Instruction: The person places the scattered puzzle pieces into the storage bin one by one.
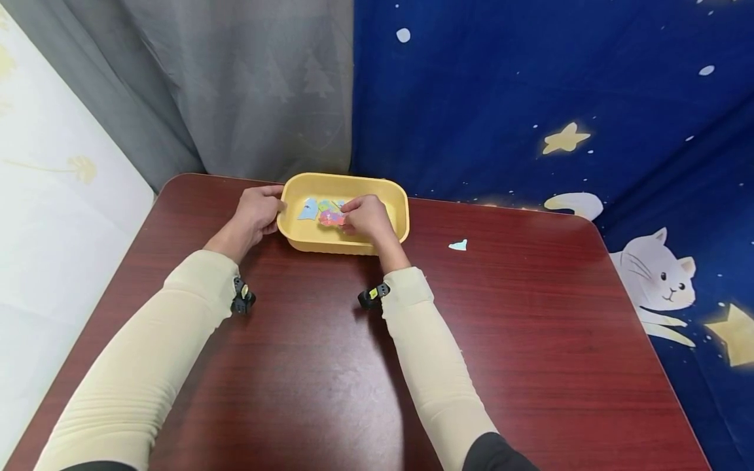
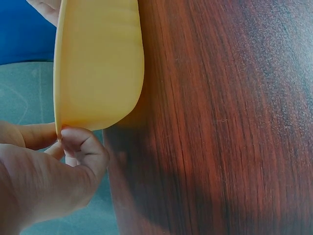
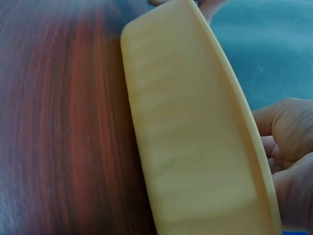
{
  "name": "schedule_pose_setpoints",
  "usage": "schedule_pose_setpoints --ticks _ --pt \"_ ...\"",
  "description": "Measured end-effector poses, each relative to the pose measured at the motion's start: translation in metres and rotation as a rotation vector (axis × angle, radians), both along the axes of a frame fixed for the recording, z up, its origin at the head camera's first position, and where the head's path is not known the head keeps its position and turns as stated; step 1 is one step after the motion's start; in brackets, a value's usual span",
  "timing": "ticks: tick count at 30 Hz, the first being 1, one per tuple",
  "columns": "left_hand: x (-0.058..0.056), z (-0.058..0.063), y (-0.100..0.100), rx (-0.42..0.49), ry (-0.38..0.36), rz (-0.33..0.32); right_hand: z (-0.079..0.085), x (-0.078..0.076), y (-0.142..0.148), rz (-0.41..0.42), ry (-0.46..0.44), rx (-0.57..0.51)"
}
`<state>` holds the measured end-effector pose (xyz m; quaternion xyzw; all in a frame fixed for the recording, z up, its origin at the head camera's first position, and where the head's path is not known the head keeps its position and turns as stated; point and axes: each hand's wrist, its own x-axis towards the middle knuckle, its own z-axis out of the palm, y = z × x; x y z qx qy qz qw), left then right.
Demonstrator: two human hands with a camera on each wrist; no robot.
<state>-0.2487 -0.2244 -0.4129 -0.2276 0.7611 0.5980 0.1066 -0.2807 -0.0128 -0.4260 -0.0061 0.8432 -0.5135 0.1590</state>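
Note:
A yellow plastic bin stands near the back edge of the table. At its left end my left hand grips the rim; the left wrist view shows this hand with thumb and fingers on either side of the rim. My right hand reaches inside the bin and pinches a flat pink and purple piece by its right edge. Beside that lies a light blue flat piece. A green piece shows partly behind the pink one. In the right wrist view the bin wall hides the fingertips.
A small pale blue piece lies on the dark red wooden table, right of the bin. Behind the table hang a grey curtain and a blue curtain with stars and a cat. A white curtain is at the left.

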Motion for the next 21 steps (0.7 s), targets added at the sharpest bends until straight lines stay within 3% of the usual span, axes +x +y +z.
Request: schedule_pose_setpoints --ticks 6,21 --pt "-0.002 0.002 0.000 0.000 -0.019 -0.011 0.001 0.000 -0.009 -0.010 -0.028 0.040" --pt "-0.001 0.002 0.000 0.003 -0.027 0.000 0.000 -0.005 -0.031 0.073 -0.077 0.242"
